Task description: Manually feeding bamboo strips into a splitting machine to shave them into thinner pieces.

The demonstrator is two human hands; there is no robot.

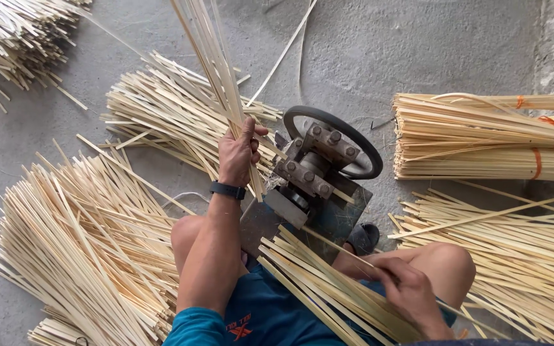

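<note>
Gripping upright bamboo strips in left hand, right hand pinching one strip, splitting machine between

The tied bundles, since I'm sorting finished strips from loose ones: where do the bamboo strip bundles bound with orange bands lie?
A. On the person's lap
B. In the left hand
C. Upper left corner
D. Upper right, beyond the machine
D: the bundles with orange bands lie at the upper right, past the small machine with the black wheel; the left hand holds loose strips and the lap holds unbound strips.
</note>
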